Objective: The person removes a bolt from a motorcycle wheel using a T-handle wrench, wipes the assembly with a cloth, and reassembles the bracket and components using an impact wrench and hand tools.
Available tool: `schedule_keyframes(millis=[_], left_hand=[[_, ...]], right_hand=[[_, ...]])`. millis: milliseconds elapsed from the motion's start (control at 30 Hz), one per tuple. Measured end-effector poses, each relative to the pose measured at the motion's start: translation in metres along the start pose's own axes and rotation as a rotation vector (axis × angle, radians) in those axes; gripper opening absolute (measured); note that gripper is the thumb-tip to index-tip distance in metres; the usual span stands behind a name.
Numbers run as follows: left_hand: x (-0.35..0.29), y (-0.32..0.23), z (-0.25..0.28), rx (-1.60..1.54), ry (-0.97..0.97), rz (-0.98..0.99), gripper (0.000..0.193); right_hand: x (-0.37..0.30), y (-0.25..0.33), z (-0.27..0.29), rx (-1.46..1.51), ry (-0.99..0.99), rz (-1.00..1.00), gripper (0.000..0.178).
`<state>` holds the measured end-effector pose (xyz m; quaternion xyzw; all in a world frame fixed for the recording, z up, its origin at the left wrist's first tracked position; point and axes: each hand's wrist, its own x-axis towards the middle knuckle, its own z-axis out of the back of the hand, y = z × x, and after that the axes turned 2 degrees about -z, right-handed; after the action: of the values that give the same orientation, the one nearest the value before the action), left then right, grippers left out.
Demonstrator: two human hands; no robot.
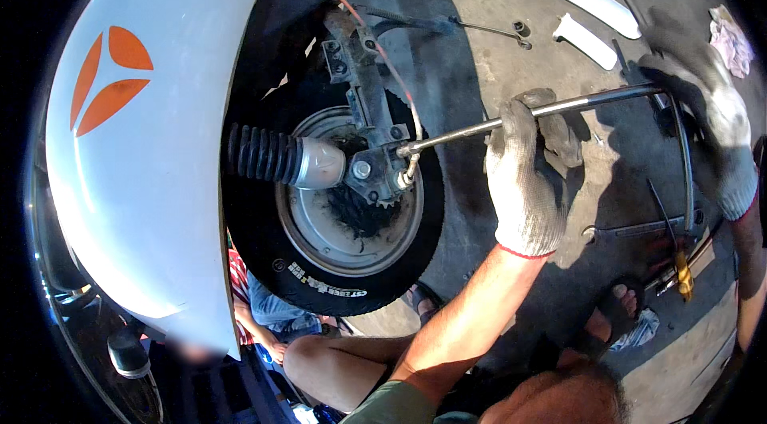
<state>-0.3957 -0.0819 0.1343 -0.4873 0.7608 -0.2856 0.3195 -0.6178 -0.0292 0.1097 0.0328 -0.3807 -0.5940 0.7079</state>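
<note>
My left hand (531, 152), in a whitish work glove with dark grey fingers, is closed around the middle of a long L-shaped metal wrench (455, 135). The wrench's far end meets the dark metal bracket (363, 104) at the wheel hub, beside a bolt. At the wrench's bend is my right hand (719, 108), gloved the same way; its fingers are dark and smeared, so their grip does not show. Behind the bracket stands a wheel with a black tyre (423, 216) and grey rim (311, 220). A shock absorber with a black spring (260, 154) joins the bracket.
A white body panel (160, 208) with an orange mark fills the left side. Two white plastic pieces (587, 2), a ratchet-like tool (491, 30), a yellow-handled screwdriver (684, 274) and a spanner (635, 229) lie on the ground. Another person's striped sleeve (240, 288) shows beyond the wheel.
</note>
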Motion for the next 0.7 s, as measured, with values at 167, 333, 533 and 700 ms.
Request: schedule_keyframes(millis=[167, 333, 533, 700], left_hand=[[-0.003, 0.006, -0.003, -0.028, 0.007, 0.035, 0.029], [-0.004, -0.001, 0.0, -0.031, -0.011, 0.041, 0.03], [0.0, 0.005, -0.007, -0.048, 0.018, 0.05, 0.03], [-0.003, -0.001, -0.001, -0.028, -0.05, 0.038, 0.032]], right_hand=[[-0.001, 0.01, 0.013, 0.367, 0.153, -0.331, 0.035], [-0.017, 0.008, -0.005, 0.773, 0.051, -0.753, 0.05], [-0.013, -0.023, 0.018, -0.545, -0.007, 0.18, 0.049], [0.001, -0.008, 0.01, 0.001, 0.09, 0.005, 0.038]])
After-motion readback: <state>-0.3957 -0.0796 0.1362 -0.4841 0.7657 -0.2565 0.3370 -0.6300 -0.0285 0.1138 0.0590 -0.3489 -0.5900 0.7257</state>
